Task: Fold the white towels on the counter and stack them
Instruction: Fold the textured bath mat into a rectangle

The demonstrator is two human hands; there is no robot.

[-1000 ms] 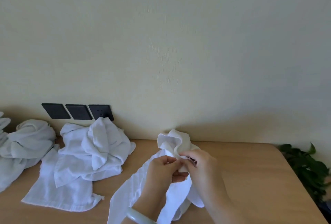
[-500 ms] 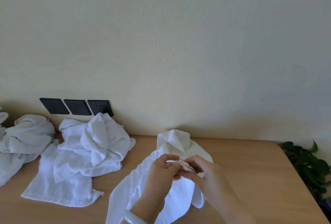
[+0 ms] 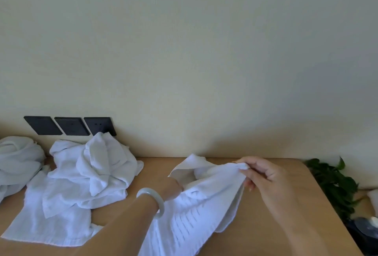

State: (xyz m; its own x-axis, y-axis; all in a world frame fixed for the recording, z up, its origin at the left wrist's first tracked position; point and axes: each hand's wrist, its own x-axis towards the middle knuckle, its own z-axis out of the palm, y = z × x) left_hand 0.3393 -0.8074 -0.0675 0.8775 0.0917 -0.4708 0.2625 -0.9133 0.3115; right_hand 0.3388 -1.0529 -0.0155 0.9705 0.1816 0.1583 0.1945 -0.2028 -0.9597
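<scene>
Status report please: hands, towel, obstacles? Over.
Gripping the towel: left hand, right hand. Stretched between them, not folded. More crumpled towels lie left of it; no stack in view.

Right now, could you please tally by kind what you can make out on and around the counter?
Held towel: 1
Unfolded towel heaps: 2 (towels per heap unclear)
Hands, both gripping it: 2 (left hand, right hand)
Black wall plates: 3
Plant: 1
Bangle: 1
Total: 10
</scene>
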